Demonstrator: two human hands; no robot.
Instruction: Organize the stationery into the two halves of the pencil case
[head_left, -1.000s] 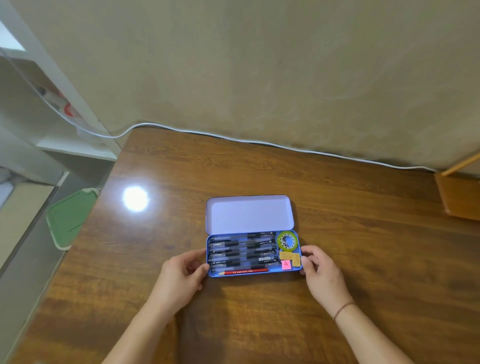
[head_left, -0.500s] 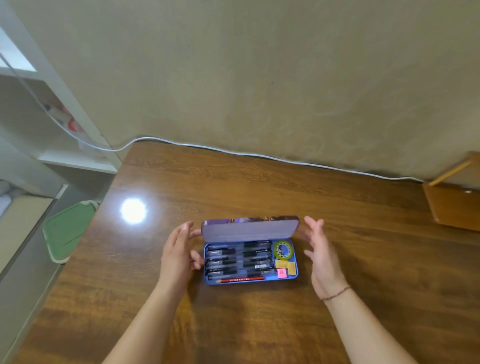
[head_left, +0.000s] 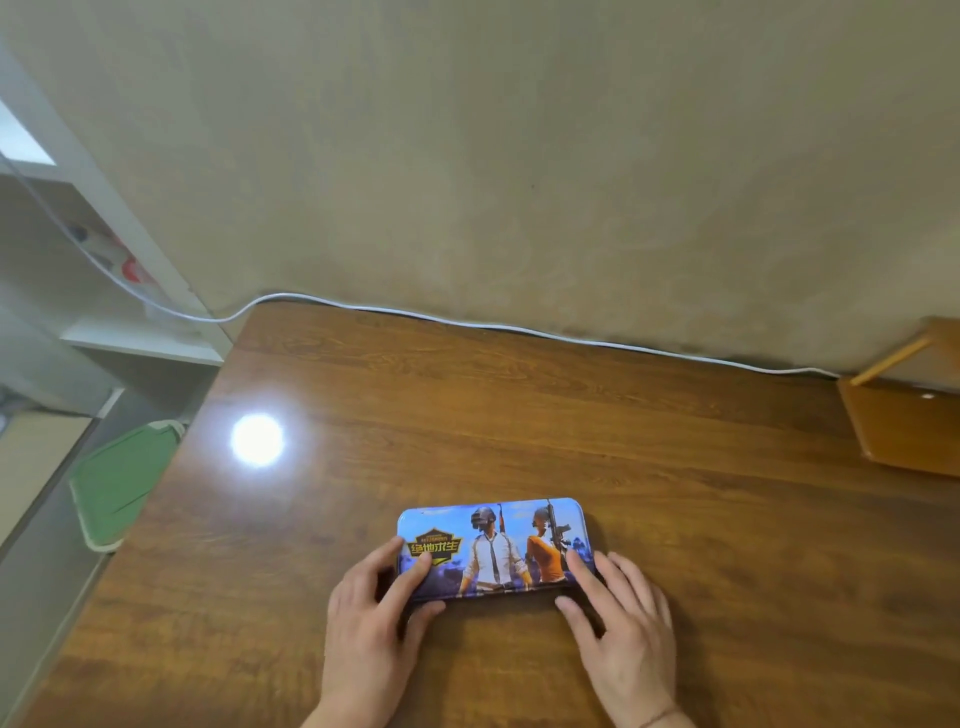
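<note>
Pencil case (head_left: 493, 548): we see it lying flat on the wooden table (head_left: 571, 426), lid down and closed, its long side running left to right near the front edge of the view.
Lid: we read a printed picture on it, two figures against blue sky, with a yellow badge at the left end.
Contents: we cannot tell what is inside, since the closed lid hides both halves.
Left hand (head_left: 371, 618): we find it at the case's left end, fingers lying fairly straight on the lid by the badge, thumb against the front edge.
Right hand (head_left: 621, 618): we find it at the right end, fingers spread, the forefinger resting on the lid's right corner, thumb at the front edge.
Case and hands: the case sits between our two hands, touched by both.
White cable (head_left: 467, 325): it runs along the table's far edge, beside the wall.
Green board (head_left: 122, 483): it lies off the table, to the left.
</note>
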